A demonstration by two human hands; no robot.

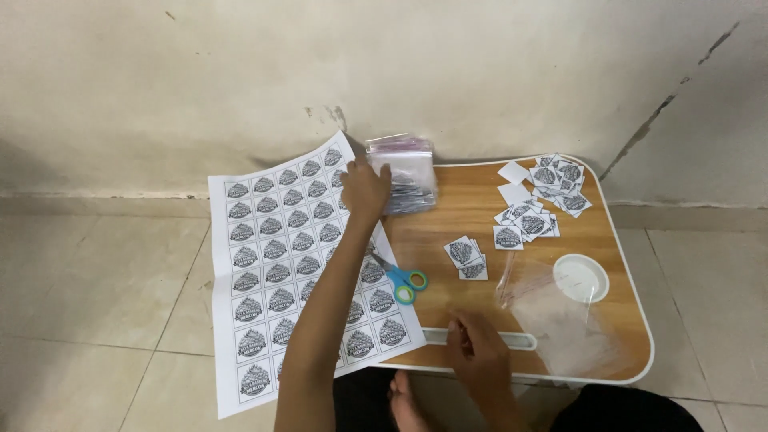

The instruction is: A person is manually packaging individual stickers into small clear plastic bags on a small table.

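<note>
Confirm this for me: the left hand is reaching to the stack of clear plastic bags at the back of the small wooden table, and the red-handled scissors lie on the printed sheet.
Not quite: the scissors have blue and green handles, not red. The head view shows them lying at the edge of the printed sheet. The rest holds: the left hand reaches to the stack of clear plastic bags at the back of the small wooden table.

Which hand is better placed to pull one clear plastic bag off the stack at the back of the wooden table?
The left hand. It already rests on the stack of clear plastic bags at the far edge. The right hand lies on the near edge of the small wooden table, well away from the stack.
</note>
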